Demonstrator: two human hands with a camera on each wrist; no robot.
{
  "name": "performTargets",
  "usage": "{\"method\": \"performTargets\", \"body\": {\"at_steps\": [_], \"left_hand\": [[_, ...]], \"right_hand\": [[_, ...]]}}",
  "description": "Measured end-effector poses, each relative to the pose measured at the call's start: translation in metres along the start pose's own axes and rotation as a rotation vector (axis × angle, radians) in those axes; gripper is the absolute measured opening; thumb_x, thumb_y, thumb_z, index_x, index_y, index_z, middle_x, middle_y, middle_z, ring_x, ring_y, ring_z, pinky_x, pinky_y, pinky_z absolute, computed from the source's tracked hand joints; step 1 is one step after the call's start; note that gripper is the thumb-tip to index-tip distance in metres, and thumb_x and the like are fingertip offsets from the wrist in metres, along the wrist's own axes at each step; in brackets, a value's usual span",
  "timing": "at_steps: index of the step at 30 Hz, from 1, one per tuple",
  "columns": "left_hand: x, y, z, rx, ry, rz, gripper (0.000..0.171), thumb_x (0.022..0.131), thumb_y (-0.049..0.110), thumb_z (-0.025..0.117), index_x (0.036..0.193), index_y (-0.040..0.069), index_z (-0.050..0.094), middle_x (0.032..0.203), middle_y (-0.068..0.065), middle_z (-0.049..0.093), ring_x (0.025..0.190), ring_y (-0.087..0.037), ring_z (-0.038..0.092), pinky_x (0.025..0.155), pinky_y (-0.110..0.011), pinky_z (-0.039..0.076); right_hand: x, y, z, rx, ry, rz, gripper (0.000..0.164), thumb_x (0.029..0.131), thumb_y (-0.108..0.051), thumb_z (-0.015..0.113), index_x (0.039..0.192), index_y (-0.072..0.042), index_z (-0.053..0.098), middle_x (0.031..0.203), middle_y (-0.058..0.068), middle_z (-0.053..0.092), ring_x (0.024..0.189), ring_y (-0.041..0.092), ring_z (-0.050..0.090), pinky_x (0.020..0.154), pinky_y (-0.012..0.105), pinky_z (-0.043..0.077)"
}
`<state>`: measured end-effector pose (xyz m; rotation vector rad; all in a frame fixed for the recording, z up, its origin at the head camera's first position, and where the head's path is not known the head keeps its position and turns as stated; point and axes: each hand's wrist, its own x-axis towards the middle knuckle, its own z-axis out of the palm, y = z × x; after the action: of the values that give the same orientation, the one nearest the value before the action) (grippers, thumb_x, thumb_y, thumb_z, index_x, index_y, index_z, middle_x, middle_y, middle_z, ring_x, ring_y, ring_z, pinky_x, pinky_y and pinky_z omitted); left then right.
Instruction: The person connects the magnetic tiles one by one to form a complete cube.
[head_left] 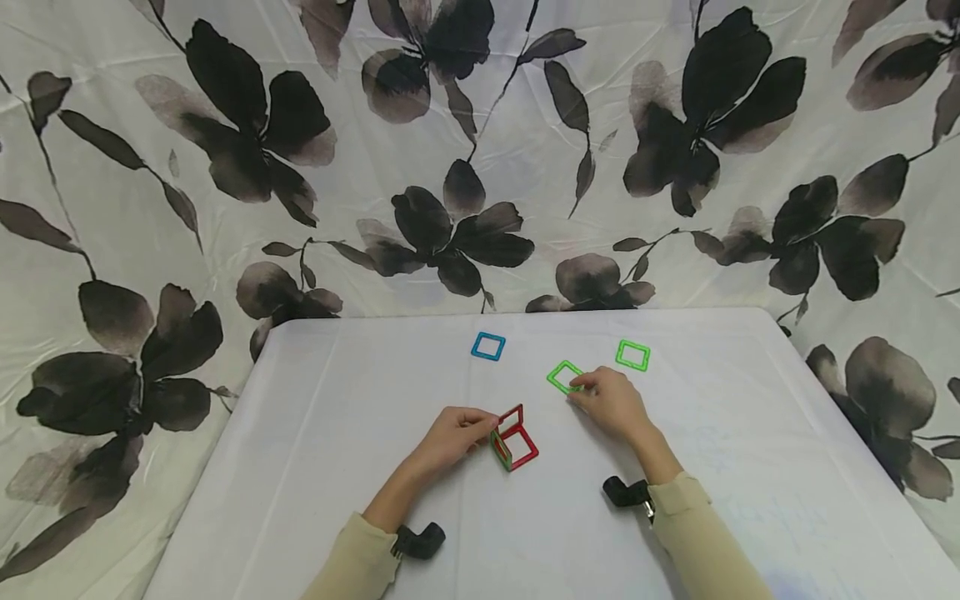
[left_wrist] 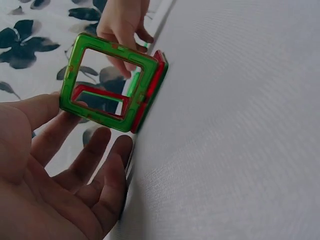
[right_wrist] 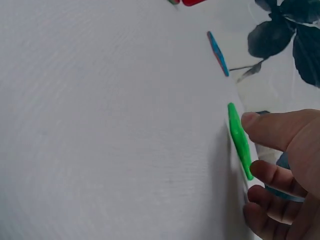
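My left hand (head_left: pixel 452 437) pinches the edge of an upright green square magnetic tile (left_wrist: pixel 144 97), thumb on one side and fingers behind. That tile joins a red tile (head_left: pixel 531 452) lying flat on the table, and another red tile (head_left: pixel 521 409) stands up at its back, so they form an open-sided shape. My right hand (head_left: pixel 613 402) holds a second green square tile (head_left: pixel 555 377) by its near right edge. In the right wrist view this green tile (right_wrist: pixel 239 140) appears edge-on between thumb and fingertips, low over or on the table.
A blue square tile (head_left: pixel 488 346) lies flat at the back of the white table (head_left: pixel 360 367). Another green square tile (head_left: pixel 633 356) lies to the right, beyond my right hand. A floral cloth (head_left: pixel 555 175) hangs behind the table's far edge.
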<state>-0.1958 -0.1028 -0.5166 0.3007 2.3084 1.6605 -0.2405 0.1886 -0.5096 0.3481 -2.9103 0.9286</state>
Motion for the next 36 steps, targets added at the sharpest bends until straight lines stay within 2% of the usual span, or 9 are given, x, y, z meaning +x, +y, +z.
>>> {"method": "performTargets", "body": {"at_steps": [7, 11, 17, 21, 25, 29, 36], "left_hand": [[-0.002, 0.004, 0.002, 0.092, 0.012, 0.063, 0.032, 0.097, 0.031, 0.062, 0.107, 0.003, 0.074, 0.091, -0.003, 0.070, 0.082, -0.024, 0.064, 0.067, -0.032, 0.050], [-0.002, 0.005, 0.001, 0.094, 0.002, 0.082, 0.030, 0.098, 0.029, 0.060, 0.107, 0.003, 0.073, 0.091, -0.002, 0.069, 0.083, -0.026, 0.063, 0.069, -0.031, 0.049], [-0.003, -0.001, 0.003, 0.049, -0.019, 0.075, 0.030, 0.097, 0.030, 0.062, 0.105, 0.003, 0.073, 0.088, -0.001, 0.068, 0.081, -0.023, 0.062, 0.067, -0.030, 0.049], [-0.004, -0.003, 0.005, 0.032, -0.017, 0.059, 0.031, 0.096, 0.031, 0.063, 0.104, 0.003, 0.074, 0.088, -0.003, 0.069, 0.079, -0.022, 0.063, 0.065, -0.031, 0.050], [-0.006, 0.000, 0.005, 0.028, 0.018, 0.031, 0.032, 0.095, 0.031, 0.064, 0.104, 0.003, 0.074, 0.088, -0.003, 0.069, 0.079, -0.021, 0.063, 0.065, -0.032, 0.051], [-0.006, 0.002, 0.004, 0.017, 0.036, 0.022, 0.032, 0.095, 0.031, 0.064, 0.104, 0.002, 0.074, 0.089, -0.003, 0.069, 0.078, -0.021, 0.064, 0.066, -0.033, 0.051], [-0.004, 0.002, 0.006, 0.006, 0.057, 0.006, 0.030, 0.094, 0.027, 0.066, 0.105, 0.001, 0.073, 0.090, -0.006, 0.070, 0.079, -0.023, 0.065, 0.066, -0.034, 0.051]], "right_hand": [[0.004, -0.002, 0.005, -0.079, -0.018, 0.032, 0.018, 0.081, -0.026, 0.078, 0.096, -0.016, 0.077, 0.079, -0.003, 0.060, 0.069, 0.014, 0.053, 0.058, 0.035, 0.044], [0.006, -0.006, 0.007, -0.135, -0.028, 0.010, 0.014, 0.082, -0.024, 0.078, 0.092, -0.014, 0.077, 0.077, -0.005, 0.061, 0.068, 0.013, 0.054, 0.058, 0.035, 0.044], [-0.004, -0.012, 0.014, -0.201, 0.069, -0.073, 0.010, 0.080, -0.021, 0.074, 0.086, -0.014, 0.078, 0.077, -0.005, 0.062, 0.069, 0.016, 0.061, 0.057, 0.036, 0.048], [-0.016, -0.018, 0.011, -0.151, 0.174, -0.096, 0.005, 0.077, -0.017, 0.074, 0.080, -0.014, 0.078, 0.072, -0.006, 0.064, 0.063, 0.013, 0.059, 0.051, 0.033, 0.046], [-0.022, -0.024, 0.006, -0.102, 0.245, -0.140, 0.005, 0.076, -0.014, 0.075, 0.080, -0.012, 0.077, 0.070, -0.004, 0.067, 0.063, 0.012, 0.061, 0.053, 0.032, 0.047], [-0.025, -0.029, 0.005, -0.066, 0.258, -0.143, 0.005, 0.077, -0.014, 0.075, 0.081, -0.011, 0.077, 0.071, -0.005, 0.069, 0.065, 0.011, 0.063, 0.056, 0.032, 0.049], [-0.033, -0.040, 0.009, 0.002, 0.209, -0.124, 0.003, 0.076, -0.015, 0.074, 0.078, -0.013, 0.077, 0.066, -0.010, 0.065, 0.060, 0.004, 0.057, 0.056, 0.028, 0.047]]}}
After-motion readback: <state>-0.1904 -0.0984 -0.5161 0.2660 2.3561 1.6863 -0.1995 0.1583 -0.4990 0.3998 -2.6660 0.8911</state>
